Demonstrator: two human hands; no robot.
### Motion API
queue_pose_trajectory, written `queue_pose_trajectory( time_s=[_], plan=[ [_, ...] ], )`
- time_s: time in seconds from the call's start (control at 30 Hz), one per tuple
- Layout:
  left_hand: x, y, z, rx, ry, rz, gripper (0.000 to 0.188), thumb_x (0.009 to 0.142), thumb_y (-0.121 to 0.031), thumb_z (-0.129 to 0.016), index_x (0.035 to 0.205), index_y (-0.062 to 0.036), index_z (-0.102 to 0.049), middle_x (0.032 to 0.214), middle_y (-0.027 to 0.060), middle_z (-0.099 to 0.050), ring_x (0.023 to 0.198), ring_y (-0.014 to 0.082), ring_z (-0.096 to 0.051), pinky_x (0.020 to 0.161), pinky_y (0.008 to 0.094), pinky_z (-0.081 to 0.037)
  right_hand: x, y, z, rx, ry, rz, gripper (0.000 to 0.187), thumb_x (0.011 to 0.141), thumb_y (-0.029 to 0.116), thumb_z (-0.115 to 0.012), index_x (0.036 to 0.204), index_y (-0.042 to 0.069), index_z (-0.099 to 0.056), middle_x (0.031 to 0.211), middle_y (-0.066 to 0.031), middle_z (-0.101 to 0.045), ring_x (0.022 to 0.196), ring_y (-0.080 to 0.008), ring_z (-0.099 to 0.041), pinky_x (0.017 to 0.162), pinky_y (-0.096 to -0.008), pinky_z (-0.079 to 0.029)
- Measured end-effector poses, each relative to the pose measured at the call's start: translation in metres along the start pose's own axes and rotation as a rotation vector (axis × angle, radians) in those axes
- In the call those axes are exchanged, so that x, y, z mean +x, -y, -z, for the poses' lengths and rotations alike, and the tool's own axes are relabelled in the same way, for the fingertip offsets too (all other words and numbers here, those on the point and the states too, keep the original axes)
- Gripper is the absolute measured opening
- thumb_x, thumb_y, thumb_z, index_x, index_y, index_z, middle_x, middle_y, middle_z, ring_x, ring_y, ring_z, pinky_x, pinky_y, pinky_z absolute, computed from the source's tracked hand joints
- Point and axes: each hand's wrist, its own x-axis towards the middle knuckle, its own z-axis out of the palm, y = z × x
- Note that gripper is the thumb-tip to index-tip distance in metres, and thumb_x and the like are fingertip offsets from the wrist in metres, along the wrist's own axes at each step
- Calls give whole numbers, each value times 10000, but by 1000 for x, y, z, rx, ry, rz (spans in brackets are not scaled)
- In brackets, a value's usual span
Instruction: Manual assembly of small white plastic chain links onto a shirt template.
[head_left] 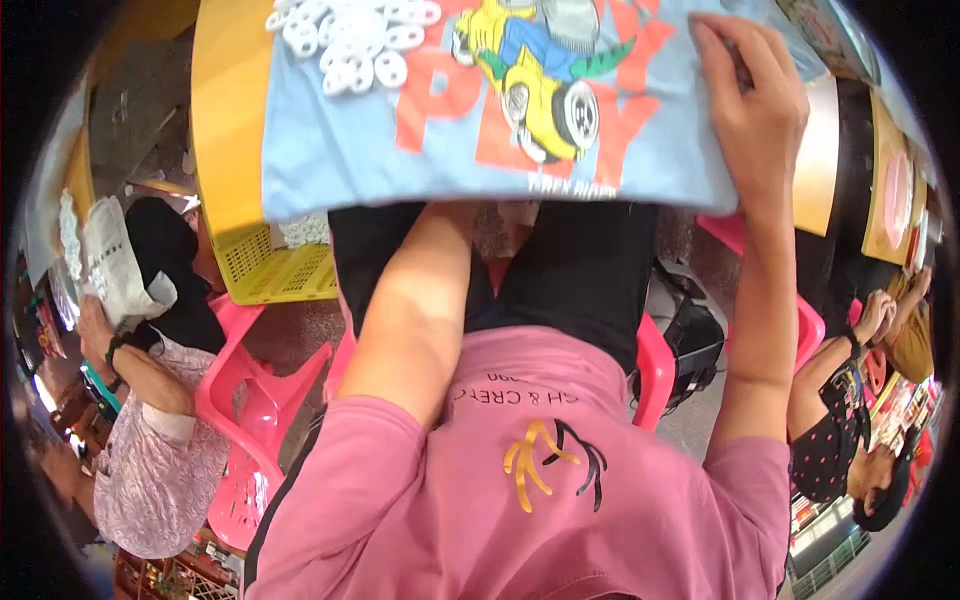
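Note:
A light blue cloth [340, 150] with red letters and a yellow cartoon vehicle lies over the table, its near edge hanging above my lap. My right hand [760, 100] is at the cloth's right side, thumb and forefinger tips brought together. Whatever is between those tips, if anything, is too small to make out. My left forearm [420, 290] reaches up beneath the cloth's near edge, which hides the left hand. On the cloth's far left part sits a pile of small white pieces with holes [355, 40].
A yellow slotted basket [285, 268] with white pieces stands below the table's left side. Pink plastic chairs [245, 400] are around me. At left a person [160, 420] holds a white bag [120, 260]; another person [835, 420] sits at right. A dark bag [690, 335] is behind the right chair.

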Motion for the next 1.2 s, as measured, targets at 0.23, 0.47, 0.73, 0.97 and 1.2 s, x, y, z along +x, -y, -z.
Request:
queue_pose_trajectory(
  time_s=[0.23,0.47,0.73,0.97,1.2],
  plan=[
    [121,8,18,-55,47,-38,602,909,-291,-507,1470,-148,-343,1562,139,-248,1444,297,-221,1192,435,-161,0,-9,2,-103,37,15,180,796,-96,-683,961,-23,-674,902,-146,-627,811,-260,-606,724,-331,-498],
    [190,21,-10,-141,104,-58,603,910,-288,-505,1472,-149,-337,1563,138,-246,1442,298,-222,1191,436,-162,9,-5,8,-118,226,-26,251,754,-99,-671,990,-15,-654,911,-136,-592,767,-251,-567,662,-324,-463],
    [158,28,-50,-213,246,-41,604,911,-284,-504,1474,-150,-331,1564,136,-243,1441,299,-224,1191,436,-164,12,-9,11,-123,287,-57,376,671,-85,-714,1013,63,-664,944,-80,-569,705,-190,-508,582,-297,-380],
    [99,4,-53,-221,387,-71,604,912,-280,-502,1476,-151,-326,1564,135,-240,1440,300,-226,1190,437,-166,7,-7,15,-91,283,-44,268,735,-67,-677,988,15,-640,926,-132,-573,760,-246,-547,650,-337,-434],
    [28,-30,1,-129,502,-112,605,914,-277,-501,1478,-152,-321,1565,133,-238,1439,301,-227,1189,437,-167,6,-12,8,81,52,-65,213,790,-58,-680,997,-18,-648,886,-124,-610,743,-206,-573,645,-295,-459]
  ],
)
